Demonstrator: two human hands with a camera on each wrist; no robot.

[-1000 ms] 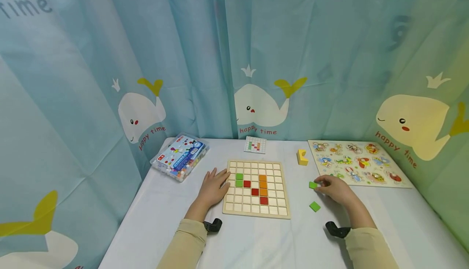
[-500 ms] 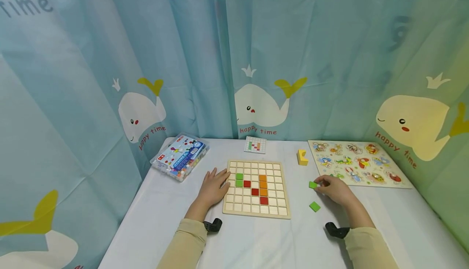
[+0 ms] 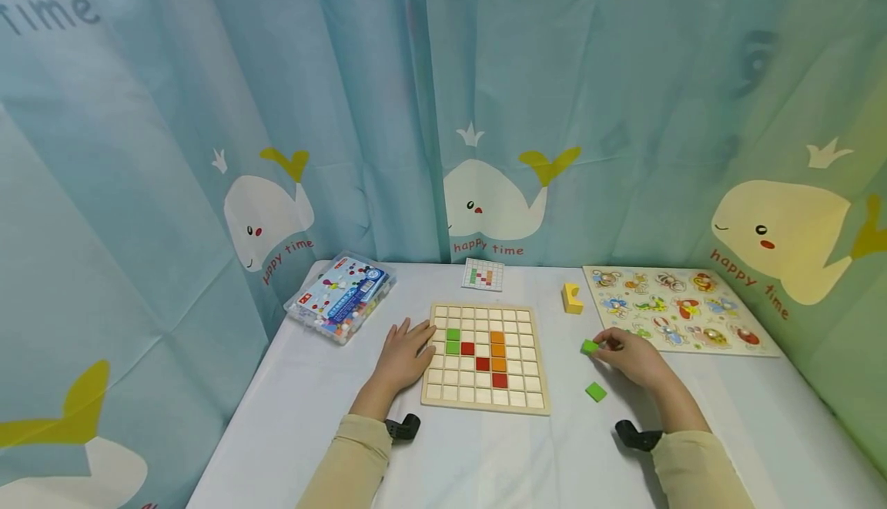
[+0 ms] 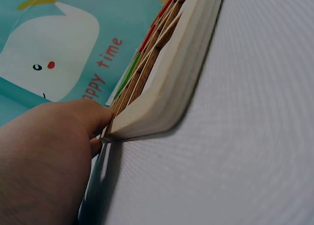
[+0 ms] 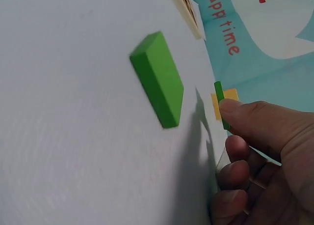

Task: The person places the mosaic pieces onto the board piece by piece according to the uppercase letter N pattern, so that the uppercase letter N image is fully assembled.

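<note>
In the head view, a square wooden grid board (image 3: 485,397) lies on the table with green, red and orange tiles (image 3: 499,350) in some of its cells. My left hand (image 3: 403,356) rests at the board's left edge, fingers spread and fairly straight, thumb and forefinger touching the rim. In the left wrist view, the thumb lies on the board's corner (image 4: 147,114). To the right of the board, my right hand (image 3: 632,356) pinches a green square tile (image 3: 589,346); the right wrist view shows it edge-on above the table. A second green tile (image 5: 162,82) lies on the table nearer me.
Behind the board lies a small pattern card (image 3: 483,274). A yellow notched block (image 3: 571,298) stands right of it, and an insect picture puzzle board (image 3: 679,309) lies at the far right. Back left is a clear box of colourful pieces (image 3: 341,296). Whale-print curtains (image 3: 374,209) border the table.
The green tile in my right hand has shifted slightly left and tilted as the fingers lift it. My left hand, the board and the other green tile stay where they were.
</note>
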